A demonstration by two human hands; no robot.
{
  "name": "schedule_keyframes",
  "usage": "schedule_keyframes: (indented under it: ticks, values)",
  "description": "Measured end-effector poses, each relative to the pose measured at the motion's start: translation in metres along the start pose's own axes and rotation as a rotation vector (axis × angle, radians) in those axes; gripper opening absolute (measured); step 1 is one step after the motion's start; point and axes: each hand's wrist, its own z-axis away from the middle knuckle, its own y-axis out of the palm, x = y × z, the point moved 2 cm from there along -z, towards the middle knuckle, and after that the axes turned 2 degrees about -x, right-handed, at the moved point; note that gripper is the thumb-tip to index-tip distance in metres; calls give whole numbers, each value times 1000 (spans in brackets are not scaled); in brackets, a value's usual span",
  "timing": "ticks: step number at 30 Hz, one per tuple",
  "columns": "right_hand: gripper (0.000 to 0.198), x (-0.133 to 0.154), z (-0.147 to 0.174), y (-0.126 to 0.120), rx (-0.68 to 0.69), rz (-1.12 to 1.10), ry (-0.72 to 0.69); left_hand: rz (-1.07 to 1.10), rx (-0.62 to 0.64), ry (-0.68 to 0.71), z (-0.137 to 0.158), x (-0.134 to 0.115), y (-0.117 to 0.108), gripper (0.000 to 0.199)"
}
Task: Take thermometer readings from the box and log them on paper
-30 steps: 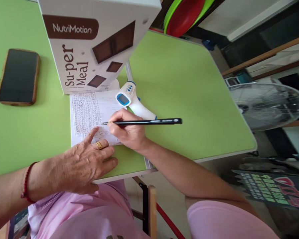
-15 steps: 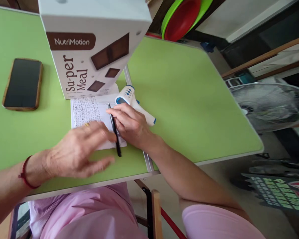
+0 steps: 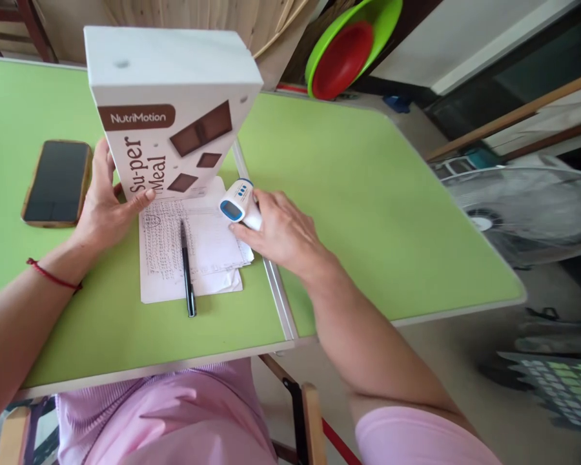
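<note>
My left hand (image 3: 107, 210) grips the lower left edge of a white and brown box (image 3: 193, 71) marked "NutriMotion Su-per Meal", its thumb across the front. The box stands upright on the green table. My right hand (image 3: 283, 232) is closed around the handle of a white and blue infrared thermometer (image 3: 244, 200), whose small screen faces me. Between the two hands lie sheets of paper (image 3: 213, 245) with handwriting, partly hidden behind the box's base. A black pen (image 3: 187, 268) rests on the papers, its lower end past their edge.
A phone (image 3: 58, 184) in a brown case lies left of the box. The green table (image 3: 368, 226) has a metal seam beside the papers. Beyond it are red and green basins (image 3: 343, 58) and, at right, a fan (image 3: 527, 213). A chair armrest (image 3: 314, 420) is below the table edge.
My right hand has let go of the pen, now lying on the papers, and has taken hold of the thermometer. My left hand has moved up and left onto the box.
</note>
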Motion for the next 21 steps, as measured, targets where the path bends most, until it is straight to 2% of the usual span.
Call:
schedule_keyframes:
  ticks: [2,5,8,10,12,13,14,17,19,21]
  values:
    - [49,3,0,-3,72,25,46,56,15,-66,0,0,0,76]
    - [31,1,-2,-7,122,42,93,28,-49,-185,2,3,-3,84]
    - [23,-8,-4,-9,103,-26,114,9,-126,-222,5,-2,-4,80]
    - [26,-10,-4,-11,-34,-226,93,33,-158,-213,7,-10,-3,72]
    - [32,-4,1,-16,-203,-567,13,53,-159,-190,9,-19,-1,63]
    - [34,1,5,-18,-248,-763,-43,60,-147,-179,10,-24,-1,59]
    - [34,9,11,-19,-238,-953,-101,64,-128,-172,10,-27,0,56]
    - [34,33,28,-19,30,-1361,-203,56,-73,-178,12,-34,1,53]
    - [28,44,36,-15,178,-1494,-200,41,-48,-191,13,-34,2,54]
    - [24,49,39,-10,257,-1556,-186,20,-23,-200,13,-33,2,54]
